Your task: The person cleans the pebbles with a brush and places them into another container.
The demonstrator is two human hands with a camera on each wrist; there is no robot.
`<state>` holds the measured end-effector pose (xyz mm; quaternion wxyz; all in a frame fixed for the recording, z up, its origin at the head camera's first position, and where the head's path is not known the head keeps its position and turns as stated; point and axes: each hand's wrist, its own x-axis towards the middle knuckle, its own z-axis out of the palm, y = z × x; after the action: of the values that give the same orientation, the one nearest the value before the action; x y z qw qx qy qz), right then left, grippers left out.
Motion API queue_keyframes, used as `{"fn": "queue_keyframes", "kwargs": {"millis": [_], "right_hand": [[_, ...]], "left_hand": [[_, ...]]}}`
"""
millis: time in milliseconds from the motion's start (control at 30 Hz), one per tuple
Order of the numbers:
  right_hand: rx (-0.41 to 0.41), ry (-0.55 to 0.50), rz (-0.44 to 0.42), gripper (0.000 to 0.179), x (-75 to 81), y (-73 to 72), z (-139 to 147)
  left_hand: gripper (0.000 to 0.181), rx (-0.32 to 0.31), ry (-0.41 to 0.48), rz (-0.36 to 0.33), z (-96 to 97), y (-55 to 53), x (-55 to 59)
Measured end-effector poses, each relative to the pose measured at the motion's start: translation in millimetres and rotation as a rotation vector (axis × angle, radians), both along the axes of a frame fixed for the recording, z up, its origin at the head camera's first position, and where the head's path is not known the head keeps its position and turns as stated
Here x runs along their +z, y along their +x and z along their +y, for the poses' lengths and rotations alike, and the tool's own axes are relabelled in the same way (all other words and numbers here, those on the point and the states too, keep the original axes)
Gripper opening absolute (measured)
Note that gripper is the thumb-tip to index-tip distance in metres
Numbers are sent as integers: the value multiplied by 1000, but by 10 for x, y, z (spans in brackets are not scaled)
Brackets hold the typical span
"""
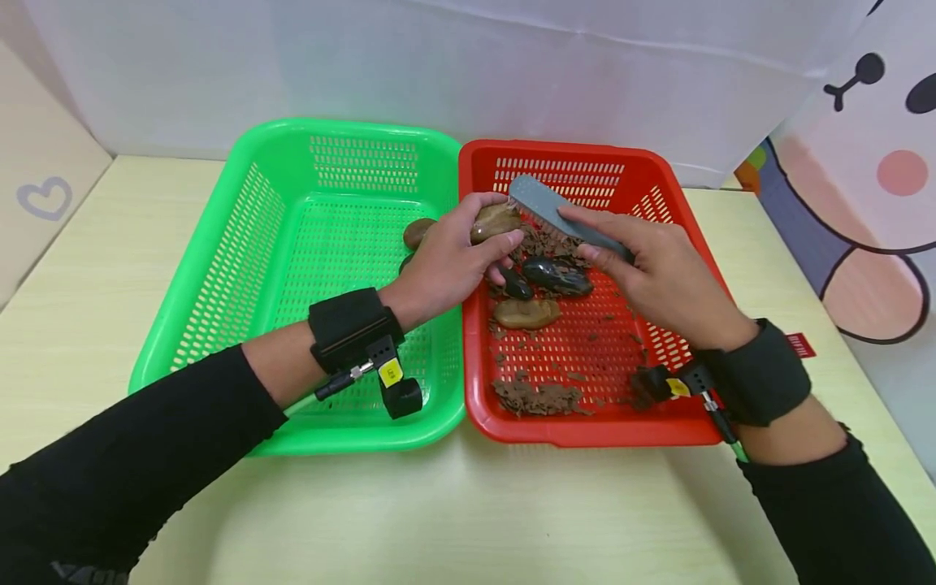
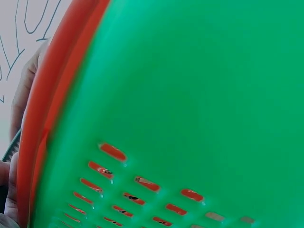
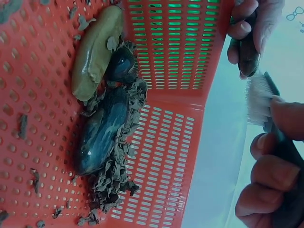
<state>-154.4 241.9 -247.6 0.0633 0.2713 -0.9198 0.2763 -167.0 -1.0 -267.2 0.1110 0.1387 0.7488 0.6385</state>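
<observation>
In the head view my left hand [image 1: 442,264] pinches a smooth tan-brown stone [image 1: 496,221] over the near wall between two baskets. My right hand [image 1: 661,268] grips the handle of a grey scrubbing brush [image 1: 541,201], its bristles facing down and toward that stone. The right wrist view shows the bristles [image 3: 258,102] right at the lower end of the held stone [image 3: 248,57]. Below, in the red basket [image 1: 481,406], lie a glossy black stone [image 1: 557,276], a smaller dark stone [image 1: 516,285] and a tan stone [image 1: 526,314].
Brown flakes [image 1: 537,398] are scattered in the red basket, heaped at its front and back. A green basket [image 1: 197,244] stands against it on the left, with a brown stone [image 1: 417,233] beside my left hand. Behind both hangs a white sheet [image 1: 366,65].
</observation>
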Motion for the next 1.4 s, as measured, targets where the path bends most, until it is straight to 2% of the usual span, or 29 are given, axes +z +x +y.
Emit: {"fn": "queue_keyframes", "kwargs": {"millis": [100, 233, 300, 367, 500, 633, 867, 1067, 1133, 1200, 1400], "right_hand": [[39, -22, -19, 49, 0, 6, 1], [161, -89, -41, 50, -6, 14, 0], [194, -106, -44, 50, -9, 15, -1], [174, -100, -35, 50, -10, 12, -1], [54, -40, -1, 49, -2, 2, 3], [-14, 6, -14, 47, 3, -16, -2], [25, -14, -16, 47, 2, -10, 13], [177, -113, -46, 53, -2, 20, 25], [199, -118, -58, 55, -3, 23, 24], [176, -98, -81, 56, 1, 20, 24], [31, 8, -205, 59, 12, -7, 13]], "left_hand": [[52, 0, 4, 3, -5, -2, -5], [50, -12, 8, 37, -14, 0, -14], [49, -16, 3, 48, -19, 0, -20], [50, -14, 3, 42, -17, -6, -21], [52, 4, 3, 4, -6, -12, -10], [50, 17, 2, -12, -3, -14, -1], [51, 15, 8, -17, 9, -9, 5], [52, -2, -4, 17, 10, -5, 1], [52, -6, -8, 24, 10, -8, -2], [51, -3, -8, 22, 11, -11, -4], [49, 16, 3, -22, 7, -8, 6]]}}
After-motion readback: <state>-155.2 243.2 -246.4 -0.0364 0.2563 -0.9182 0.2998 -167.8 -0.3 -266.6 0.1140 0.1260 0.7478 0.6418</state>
